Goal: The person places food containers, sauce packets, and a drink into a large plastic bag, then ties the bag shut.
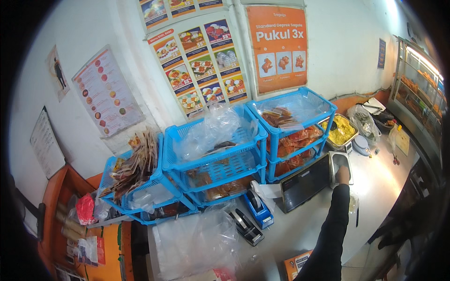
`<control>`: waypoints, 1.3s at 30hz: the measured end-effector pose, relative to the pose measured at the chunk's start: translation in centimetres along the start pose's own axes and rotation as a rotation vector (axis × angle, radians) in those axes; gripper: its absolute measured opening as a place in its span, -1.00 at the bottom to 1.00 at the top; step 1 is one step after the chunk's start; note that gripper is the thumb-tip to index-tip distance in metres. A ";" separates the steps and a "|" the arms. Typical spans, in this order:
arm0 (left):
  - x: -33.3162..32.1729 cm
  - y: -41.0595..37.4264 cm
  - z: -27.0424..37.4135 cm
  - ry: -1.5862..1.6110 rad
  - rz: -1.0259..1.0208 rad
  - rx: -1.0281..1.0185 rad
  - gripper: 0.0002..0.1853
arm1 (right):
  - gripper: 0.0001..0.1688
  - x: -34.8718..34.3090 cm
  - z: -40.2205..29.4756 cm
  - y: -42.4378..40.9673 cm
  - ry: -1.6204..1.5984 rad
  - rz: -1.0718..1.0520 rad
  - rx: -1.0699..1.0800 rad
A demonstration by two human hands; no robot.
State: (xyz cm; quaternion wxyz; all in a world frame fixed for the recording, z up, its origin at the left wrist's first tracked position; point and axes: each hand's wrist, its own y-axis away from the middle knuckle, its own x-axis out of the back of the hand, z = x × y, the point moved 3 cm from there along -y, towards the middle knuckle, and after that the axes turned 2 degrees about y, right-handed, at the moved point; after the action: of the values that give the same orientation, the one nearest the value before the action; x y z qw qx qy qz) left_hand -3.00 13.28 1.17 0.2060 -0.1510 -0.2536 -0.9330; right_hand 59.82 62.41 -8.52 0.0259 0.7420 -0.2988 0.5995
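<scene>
My right hand (342, 175), in a black sleeve, reaches down into a rectangular metal container (339, 158) on the steel counter. Its fingers are hidden inside, so whether they hold anything does not show. A dark tablet (305, 184) leans just left of that container. Beyond it lies a metal tray of yellow food (339, 130), with a small round grey item (361, 145) at its right. A clear plastic bag or cup (353, 203) and a thin black stick (357, 215) rest right of my forearm. My left hand is out of view.
Blue plastic racks (214, 158) with packets line the wall. Two tape dispensers, one blue (259, 209) and one black (246, 228), stand before them beside clear plastic bags (197, 242). Red-handled scissors (396, 160) lie at the right. A glass food display (418, 87) stands behind; an orange box (295, 263) is near.
</scene>
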 end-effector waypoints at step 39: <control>1.7 5.2 1.3 0.066 0.316 -1.210 -0.81 | -0.83 22.9 -25.0 56.4 -0.753 -0.609 0.722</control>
State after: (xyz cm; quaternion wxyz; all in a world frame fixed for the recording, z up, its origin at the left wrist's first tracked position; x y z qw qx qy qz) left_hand -1.83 9.31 5.03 0.2271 -0.2478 0.3516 -0.8737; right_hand 13.60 16.67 1.14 -0.1648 0.9174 0.1609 0.3246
